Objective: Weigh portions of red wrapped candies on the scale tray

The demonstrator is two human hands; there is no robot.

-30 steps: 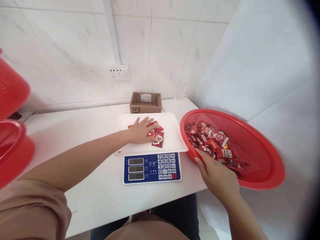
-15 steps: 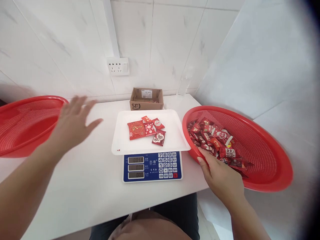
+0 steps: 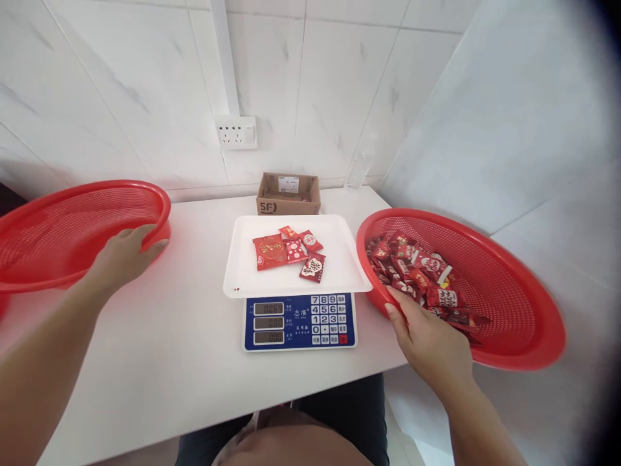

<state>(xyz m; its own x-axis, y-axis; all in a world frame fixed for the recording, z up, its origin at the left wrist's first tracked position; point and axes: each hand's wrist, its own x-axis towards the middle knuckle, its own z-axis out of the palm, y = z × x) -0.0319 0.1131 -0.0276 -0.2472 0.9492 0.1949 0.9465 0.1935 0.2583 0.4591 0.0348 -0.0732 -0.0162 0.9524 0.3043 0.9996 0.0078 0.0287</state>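
On the left, my left hand (image 3: 127, 254) grips the near right rim of a red plastic basket (image 3: 87, 191), its fingers over the edge and the thumb outside. My right hand (image 3: 429, 340) is closed on the near rim of a second red basket (image 3: 514, 310), which is tilted and holds many red-wrapped snack packets (image 3: 417, 272). Between the baskets stands a blue and white digital scale (image 3: 301, 322) with a white tray (image 3: 242, 259) on top. Several red packets lie on the tray, among them a larger square one (image 3: 270, 252) and a dark red one (image 3: 313, 266).
Behind the scale sits a small open cardboard box (image 3: 288, 206). A clear plastic bottle (image 3: 359, 169) stands by the wall at the back right. A wall socket (image 3: 236, 133) is above the white table (image 3: 160, 362). The table's front edge runs just before my lap.
My left hand has come down from above the left basket and taken hold of its rim; that basket sits further right. My right hand stays on its basket. The scale's top readout has changed.
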